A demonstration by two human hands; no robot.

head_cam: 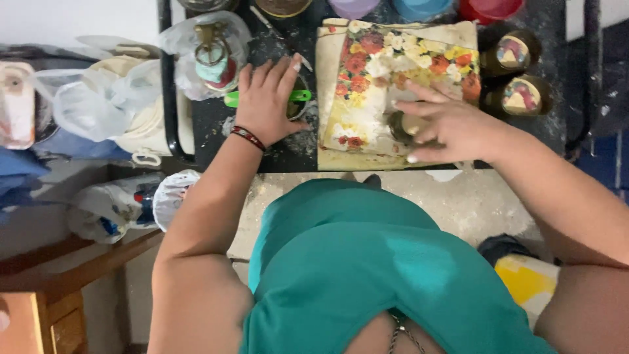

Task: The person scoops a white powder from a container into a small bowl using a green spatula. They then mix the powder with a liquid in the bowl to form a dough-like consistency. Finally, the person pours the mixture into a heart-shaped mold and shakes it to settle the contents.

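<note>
Hands are splitting the work: left hand (265, 101) is lying flat, grip released, over a small jar (298, 105) mid-frame, steadying it, while right hand (445, 128) is clenching a round sponge (403, 124), pressing the floral panel (367, 85) on the desk (288, 147).

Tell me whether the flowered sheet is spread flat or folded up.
Spread flat. The flowered sheet lies open on the dark table, edges showing on all sides, with the right hand pressing a small round thing on it.

Matt floral paper (393, 78) covers a board on the rough, paint-speckled dark table (262, 157).
</note>
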